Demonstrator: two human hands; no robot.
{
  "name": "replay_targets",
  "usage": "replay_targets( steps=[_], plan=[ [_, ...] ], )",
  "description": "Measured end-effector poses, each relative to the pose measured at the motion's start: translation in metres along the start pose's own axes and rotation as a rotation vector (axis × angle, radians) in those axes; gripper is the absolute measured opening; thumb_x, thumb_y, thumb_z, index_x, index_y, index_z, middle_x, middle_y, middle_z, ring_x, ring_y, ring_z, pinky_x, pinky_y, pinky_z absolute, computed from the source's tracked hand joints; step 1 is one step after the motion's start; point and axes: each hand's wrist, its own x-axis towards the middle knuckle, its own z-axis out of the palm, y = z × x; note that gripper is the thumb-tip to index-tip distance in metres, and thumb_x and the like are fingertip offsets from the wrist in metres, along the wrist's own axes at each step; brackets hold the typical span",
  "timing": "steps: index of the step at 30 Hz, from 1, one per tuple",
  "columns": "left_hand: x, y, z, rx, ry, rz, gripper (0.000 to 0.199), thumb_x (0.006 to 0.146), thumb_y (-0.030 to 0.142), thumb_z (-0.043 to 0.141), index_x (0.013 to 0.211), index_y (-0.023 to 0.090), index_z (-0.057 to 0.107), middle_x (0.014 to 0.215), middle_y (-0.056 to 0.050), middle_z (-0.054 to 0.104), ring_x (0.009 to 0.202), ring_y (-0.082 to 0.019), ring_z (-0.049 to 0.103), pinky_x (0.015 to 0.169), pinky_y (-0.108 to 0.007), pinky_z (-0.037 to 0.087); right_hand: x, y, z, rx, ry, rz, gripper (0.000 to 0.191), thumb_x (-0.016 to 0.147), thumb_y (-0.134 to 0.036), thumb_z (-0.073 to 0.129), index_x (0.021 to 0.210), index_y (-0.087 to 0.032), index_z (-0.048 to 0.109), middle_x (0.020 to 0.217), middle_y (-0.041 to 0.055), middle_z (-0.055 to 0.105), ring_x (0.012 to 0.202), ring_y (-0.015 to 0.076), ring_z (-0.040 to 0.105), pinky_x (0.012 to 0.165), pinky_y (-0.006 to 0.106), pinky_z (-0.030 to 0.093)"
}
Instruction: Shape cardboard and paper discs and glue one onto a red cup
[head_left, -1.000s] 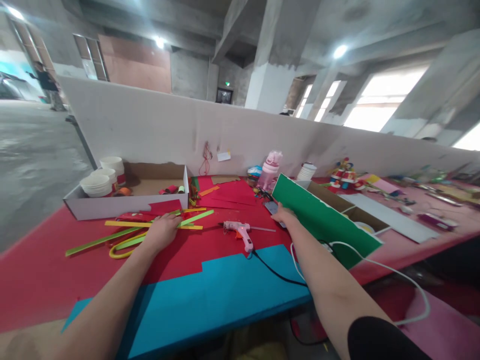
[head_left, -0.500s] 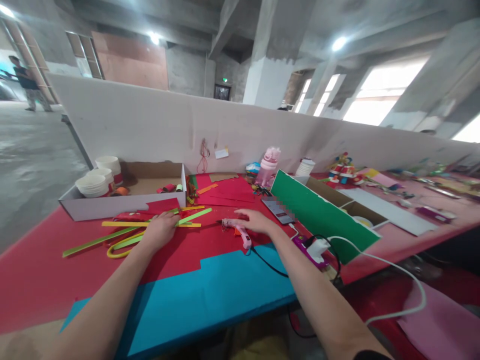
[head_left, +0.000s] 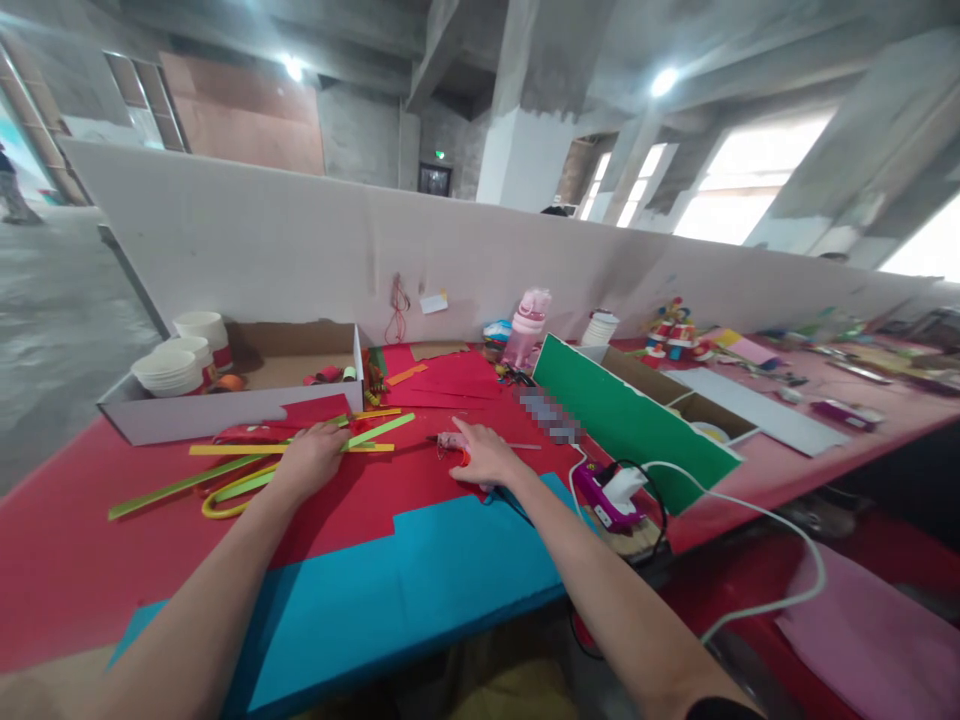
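My left hand (head_left: 313,460) rests at the paper strips on the red table covering; its fingertips touch or cover part of a green strip (head_left: 381,431), and their grip is hidden. Over the pink glue gun (head_left: 452,441) is my right hand (head_left: 484,455), thumb and fingers spread around its body and covering the handle. The gun's nozzle points left toward the strips. Yellow strips (head_left: 232,450) and a curved yellow piece (head_left: 217,503) lie left of my left hand. Blue sheets (head_left: 420,570) lie nearer to me.
A box (head_left: 225,408) with paper cups (head_left: 169,371) stands at the back left. Red sheets (head_left: 457,378) and a pink bottle (head_left: 526,325) are behind my hands. To the right are a phone (head_left: 551,414), a green-sided box (head_left: 622,410) and a purple power strip (head_left: 606,502) with cables.
My right hand has moved left and down onto the glue gun. My left hand stays by the strips. The view has shifted slightly to the right.
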Motion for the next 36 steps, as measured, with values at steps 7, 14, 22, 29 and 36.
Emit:
replay_targets(
  steps=[7, 14, 22, 29, 36],
  plan=[
    [0.0, 0.0, 0.0, 0.003, 0.011, 0.014, 0.037, 0.081, 0.013, 0.039, 0.108, 0.018, 0.065, 0.114, -0.012, 0.064, 0.109, -0.029, 0.056, 0.09, -0.041, 0.045, 0.001, 0.018, -0.006, 0.067, -0.09, -0.044, 0.091, 0.069, -0.03, 0.061, 0.149, -0.013, 0.02, 0.146, 0.0166, 0.037, 0.128, 0.0327, 0.04, 0.1, 0.039, 0.034],
    [-0.002, 0.001, -0.002, 0.005, 0.029, 0.016, 0.037, 0.082, 0.014, 0.039, 0.109, 0.018, 0.065, 0.114, -0.013, 0.064, 0.108, -0.029, 0.056, 0.089, -0.042, 0.046, 0.005, 0.033, -0.006, -0.085, 0.029, 0.14, 0.082, 0.071, -0.027, 0.059, 0.145, -0.01, 0.028, 0.131, 0.0199, 0.052, 0.117, 0.0338, 0.05, 0.094, 0.04, 0.037],
    [-0.002, 0.003, -0.002, 0.005, 0.024, 0.01, 0.036, 0.081, 0.013, 0.039, 0.105, 0.019, 0.065, 0.11, -0.013, 0.064, 0.107, -0.029, 0.056, 0.087, -0.042, 0.046, 0.007, 0.032, -0.012, -0.024, 0.137, 0.15, 0.082, 0.068, -0.028, 0.064, 0.143, -0.015, 0.033, 0.134, 0.0175, 0.049, 0.122, 0.0315, 0.047, 0.099, 0.04, 0.035],
    [-0.002, 0.005, -0.007, 0.005, -0.004, -0.007, 0.035, 0.082, 0.012, 0.039, 0.106, 0.018, 0.064, 0.108, -0.012, 0.065, 0.106, -0.027, 0.057, 0.087, -0.038, 0.045, 0.028, -0.022, -0.01, 0.171, 0.339, -0.056, 0.029, 0.081, -0.011, 0.047, 0.1, -0.019, 0.067, 0.1, 0.0083, 0.069, 0.095, 0.0207, 0.062, 0.088, 0.032, 0.043],
    [0.002, 0.007, -0.001, 0.065, 0.064, -0.19, 0.035, 0.087, 0.03, 0.044, 0.116, 0.019, 0.06, 0.11, -0.014, 0.065, 0.106, -0.032, 0.056, 0.086, -0.046, 0.042, 0.024, -0.049, 0.0, 0.61, 0.726, 0.0, 0.026, 0.089, -0.021, 0.039, 0.096, -0.019, 0.064, 0.087, 0.0053, 0.07, 0.078, 0.0172, 0.063, 0.072, 0.028, 0.047]
  ],
)
